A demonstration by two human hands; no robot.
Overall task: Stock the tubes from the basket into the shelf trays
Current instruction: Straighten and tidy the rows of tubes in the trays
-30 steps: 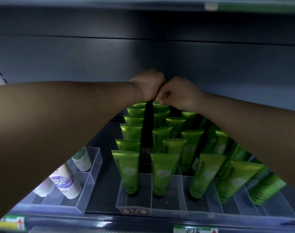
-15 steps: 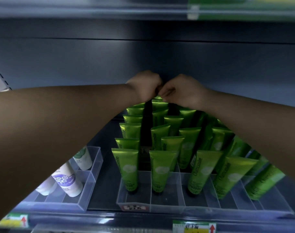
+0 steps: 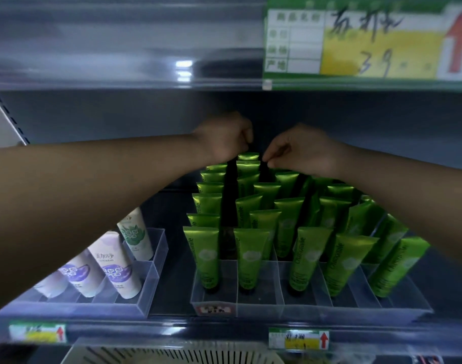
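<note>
Both hands work at the back of the clear divided tray [image 3: 329, 308] on the shelf [image 3: 172, 328]. Half a second ago the two fists press together over the rear of the second column. Now they stand apart, and the rearmost green tube [image 3: 248, 156] shows upright in the gap between them.

The left hand [image 3: 224, 137] hovers just above and left of that tube. Its grip is curled, but whether it holds anything cannot be told. The right hand [image 3: 303, 151] has its thumb and forefinger brought together just right of the tube. Whether this grip pinches a tube edge or nothing cannot be told.

Judgement: the tube is seated in its rear slot and the hands are coming off it. The placement step appears complete.

The other green tubes [image 3: 253, 258] stand in the same rows as before. The front slots of several columns are unfilled.

The view also differs: the basket [image 3: 172, 353] rim now shows below the shelf edge, its contents not visible. A large price label [image 3: 369, 40] now shows at the upper right.
</note>
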